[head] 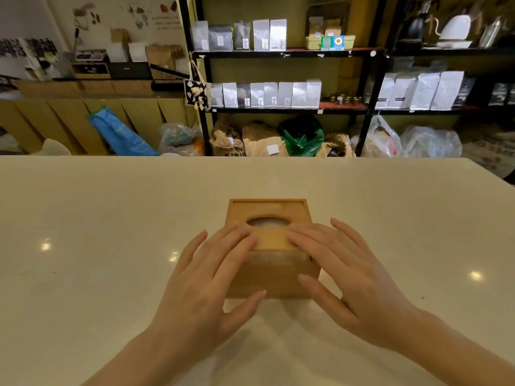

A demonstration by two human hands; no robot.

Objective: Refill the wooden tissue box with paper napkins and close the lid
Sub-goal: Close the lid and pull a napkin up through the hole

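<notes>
A square wooden tissue box (274, 274) stands in the middle of the pale table (97, 232). Its sliding wooden lid (271, 211) with an oval slot lies on top, and white napkins (267, 222) show through the slot. A strip at the box's near top edge looks uncovered by the lid, with pale paper showing there. My left hand (206, 285) lies flat with its fingertips on the lid's near left part, the thumb against the box's front. My right hand (351, 280) lies flat with its fingertips on the lid's near right part. Neither hand grips anything.
Behind the table's far edge stand black shelves (281, 52) with silver and white bags. Sacks and plastic bags lie on the floor beneath them. A wooden counter (83, 89) with boxes runs along the left wall.
</notes>
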